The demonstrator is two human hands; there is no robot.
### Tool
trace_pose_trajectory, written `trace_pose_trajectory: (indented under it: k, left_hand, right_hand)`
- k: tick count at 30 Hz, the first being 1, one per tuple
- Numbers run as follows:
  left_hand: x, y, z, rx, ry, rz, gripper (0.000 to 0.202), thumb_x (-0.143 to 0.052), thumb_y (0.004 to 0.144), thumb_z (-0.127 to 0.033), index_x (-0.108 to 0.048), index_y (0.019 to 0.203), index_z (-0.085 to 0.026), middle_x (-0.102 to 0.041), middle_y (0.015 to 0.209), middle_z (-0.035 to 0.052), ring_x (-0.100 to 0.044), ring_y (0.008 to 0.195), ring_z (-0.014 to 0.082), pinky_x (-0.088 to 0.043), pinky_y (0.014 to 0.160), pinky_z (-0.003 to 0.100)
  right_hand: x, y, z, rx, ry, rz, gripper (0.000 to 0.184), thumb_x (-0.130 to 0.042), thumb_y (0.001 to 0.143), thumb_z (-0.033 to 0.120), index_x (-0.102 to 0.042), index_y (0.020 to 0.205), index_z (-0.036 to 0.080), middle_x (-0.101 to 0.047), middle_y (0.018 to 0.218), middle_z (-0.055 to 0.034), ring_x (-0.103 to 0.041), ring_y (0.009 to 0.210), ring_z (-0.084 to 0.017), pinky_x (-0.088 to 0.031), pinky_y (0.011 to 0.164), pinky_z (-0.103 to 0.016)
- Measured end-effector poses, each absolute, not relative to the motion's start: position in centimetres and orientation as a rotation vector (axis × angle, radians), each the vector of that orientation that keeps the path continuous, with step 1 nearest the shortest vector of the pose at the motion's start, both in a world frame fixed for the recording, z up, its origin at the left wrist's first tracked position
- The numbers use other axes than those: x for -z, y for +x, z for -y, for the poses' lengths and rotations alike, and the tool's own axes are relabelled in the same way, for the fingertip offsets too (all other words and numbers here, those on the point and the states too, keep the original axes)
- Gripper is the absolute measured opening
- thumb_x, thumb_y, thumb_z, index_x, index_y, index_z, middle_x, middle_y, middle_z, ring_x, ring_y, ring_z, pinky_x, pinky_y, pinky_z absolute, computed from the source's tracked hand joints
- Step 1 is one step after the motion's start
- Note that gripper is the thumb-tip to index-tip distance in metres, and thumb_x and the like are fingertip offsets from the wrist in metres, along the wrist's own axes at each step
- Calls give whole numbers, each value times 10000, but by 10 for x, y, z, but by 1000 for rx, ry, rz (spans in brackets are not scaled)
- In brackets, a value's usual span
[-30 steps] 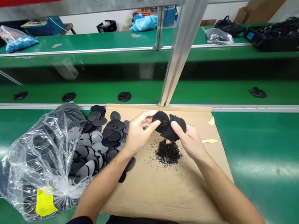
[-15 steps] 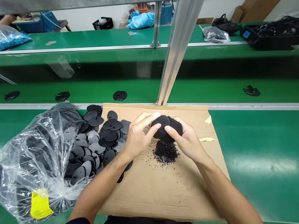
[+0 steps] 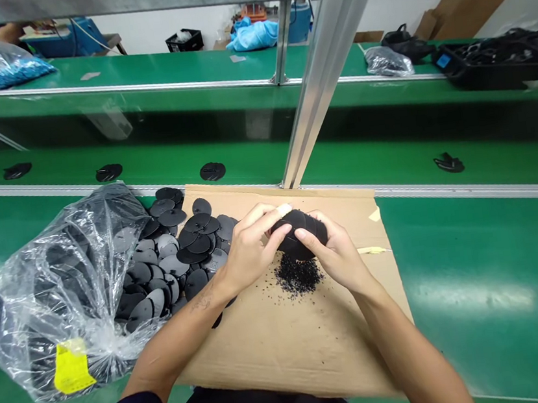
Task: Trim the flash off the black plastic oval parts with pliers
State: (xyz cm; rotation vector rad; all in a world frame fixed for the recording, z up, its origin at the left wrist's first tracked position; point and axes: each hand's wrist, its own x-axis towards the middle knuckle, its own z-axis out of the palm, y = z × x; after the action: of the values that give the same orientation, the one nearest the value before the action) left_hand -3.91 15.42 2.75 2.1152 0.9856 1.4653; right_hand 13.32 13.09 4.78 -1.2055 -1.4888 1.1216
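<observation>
Several overlapping black plastic discs (image 3: 300, 229) are held up together above the cardboard sheet. My left hand (image 3: 253, 244) grips them from the left, thumb on the near face and fingers behind. From the right, my right hand (image 3: 334, 251) pinches the same discs, its thumb pressed on their front. Directly below lies a small heap of black crumbs (image 3: 298, 276) on the cardboard (image 3: 277, 344). To the left of my hands spreads a pile of loose black discs (image 3: 173, 265), some shiny and some matte.
A clear plastic bag (image 3: 56, 306) of black discs with a yellow label lies at left. Beyond the cardboard, a green conveyor belt (image 3: 160, 156) carries spaced black parts. A metal post (image 3: 313, 85) rises behind my hands. A yellow-handled tool (image 3: 372, 250) lies at right.
The discs in my hands have shifted and fanned slightly, with the lower one showing more. The black parts on the belt have moved a little to the left.
</observation>
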Motion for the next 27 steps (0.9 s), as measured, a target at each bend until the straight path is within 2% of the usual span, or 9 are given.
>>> trace_pose_trajectory:
  k: [7,27]
  left_hand:
    - [-24,-39,-155,-1462,2102,-927,288,-581,1002,-213,-664,1274,-171,-677,1008,58,-659,883,132,-558,763,252]
    - [-25,-39,-154,-1459,2050,-921,270,-602,991,-237,-686,1242,-186,-686,1004,55,-666,882,136,-573,801,267]
  right_hand:
    - [-47,134,-131,-1109,-1203,1529,311,-637,923,515,-559,889,215,-557,818,11,-516,726,-142,-471,685,-276]
    - [-48,132,-127,-1046,-1205,1558,306,-610,946,504,-538,880,214,-506,777,27,-474,681,-129,-437,632,-265]
